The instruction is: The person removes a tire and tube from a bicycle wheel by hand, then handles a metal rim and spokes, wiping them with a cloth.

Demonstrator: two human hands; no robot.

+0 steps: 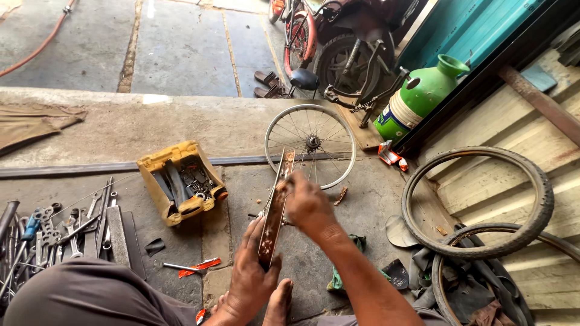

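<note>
So the long rusty metal strip with small holes (275,208) is up over the concrete floor (181,127), long axis running away from the person. Left hand (251,278) is wrapped shut around its near end, right hand (307,202) pinches closed near the far end. Spoked silver bicycle wheel (312,143) lies just beyond the strip, yellow plastic toolbox (179,181) off to its left.

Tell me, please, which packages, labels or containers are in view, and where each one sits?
Green jug: upper right, tilted against the teal wall, with a white and yellow label band.
Small red-and-white packet: floor below the jug.
Yellow tub: cut open, left of the wheel rim, holding tools.
</note>
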